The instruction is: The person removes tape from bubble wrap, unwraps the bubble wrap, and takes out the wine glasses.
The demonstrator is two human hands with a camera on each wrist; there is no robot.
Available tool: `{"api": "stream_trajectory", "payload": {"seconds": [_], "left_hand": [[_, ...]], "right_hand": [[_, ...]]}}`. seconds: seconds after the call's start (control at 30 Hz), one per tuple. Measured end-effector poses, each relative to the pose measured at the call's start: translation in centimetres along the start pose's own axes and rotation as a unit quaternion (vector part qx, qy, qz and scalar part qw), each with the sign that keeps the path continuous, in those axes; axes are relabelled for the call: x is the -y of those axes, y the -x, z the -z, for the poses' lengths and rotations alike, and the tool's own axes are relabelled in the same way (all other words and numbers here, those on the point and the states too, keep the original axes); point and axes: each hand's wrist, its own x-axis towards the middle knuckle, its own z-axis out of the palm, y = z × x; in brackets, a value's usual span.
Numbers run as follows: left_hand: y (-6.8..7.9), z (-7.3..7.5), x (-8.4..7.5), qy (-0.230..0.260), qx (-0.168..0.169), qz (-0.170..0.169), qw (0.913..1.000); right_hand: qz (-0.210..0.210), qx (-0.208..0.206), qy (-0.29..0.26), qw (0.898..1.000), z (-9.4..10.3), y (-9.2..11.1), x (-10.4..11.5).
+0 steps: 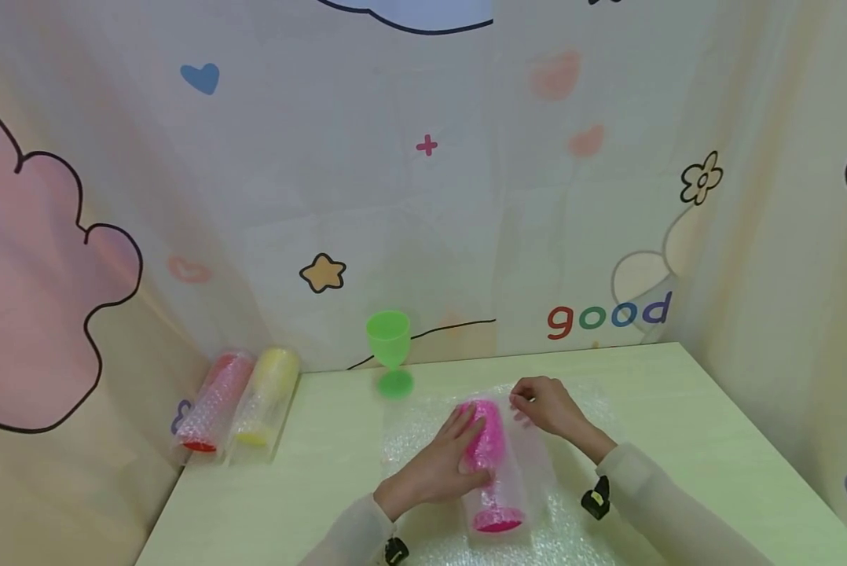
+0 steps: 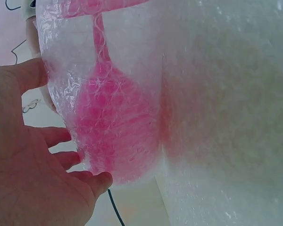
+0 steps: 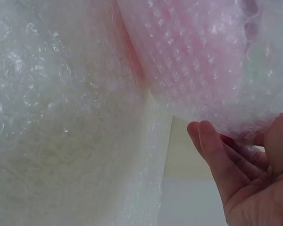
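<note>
A pink plastic goblet (image 1: 485, 440) lies on its side, rolled in bubble wrap (image 1: 579, 515) whose sheet spreads over the table beneath it. My left hand (image 1: 443, 464) rests on the rolled goblet, fingers spread over the bowl and thumb by the stem. In the left wrist view the fingers (image 2: 66, 160) touch the wrap's side without closing round it. To the right of the bowl, my right hand (image 1: 547, 405) pinches a loose edge of the bubble wrap (image 3: 193, 61) between thumb and fingers. The wrap blurs the goblet's outline in both wrist views.
Two wrapped rolls, one red (image 1: 218, 401) and one yellow (image 1: 268, 397), lie at the table's left edge. A bare green goblet (image 1: 390, 338) stands upright at the back. A printed curtain (image 1: 423, 204) hangs behind the table (image 1: 735, 472).
</note>
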Motion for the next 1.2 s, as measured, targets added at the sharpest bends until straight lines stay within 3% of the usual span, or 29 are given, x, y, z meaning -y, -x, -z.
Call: {"api": "stream_trajectory", "payload": {"seconds": [0.23, 0.37, 0.53, 0.7, 0.87, 1.07, 1.2], "left_hand": [[0.4, 0.2, 0.4, 0.003, -0.002, -0.007, 1.0000], [0.1, 0.2, 0.0, -0.009, -0.002, -0.004, 0.9999], [-0.5, 0.2, -1.0, -0.038, -0.016, -0.001, 0.9991], [-1.2, -0.1, -1.4, -0.106, -0.020, -0.034, 0.9936], [-1.4, -0.4, -1.4, -0.154, -0.020, -0.064, 0.9859], [-1.3, -0.6, -0.9, -0.174, -0.022, -0.069, 0.9821], [-1.1, -0.6, -0.5, -0.191, -0.023, -0.071, 0.9788]], "right_hand": [[-0.017, 0.004, 0.012, 1.000, -0.1, -0.2, -0.5], [-0.010, 0.034, 0.002, 0.999, 0.1, -0.4, -0.7], [0.040, 0.083, -0.003, 0.996, 0.2, -1.1, -0.2], [0.083, 0.097, 0.020, 0.992, 0.2, -1.9, 0.2], [0.075, 0.088, 0.034, 0.993, -0.1, -2.4, 0.1], [0.073, 0.053, 0.070, 0.993, -0.3, -2.4, 0.2], [0.070, 0.044, 0.055, 0.995, -0.4, -2.2, 0.1]]}}
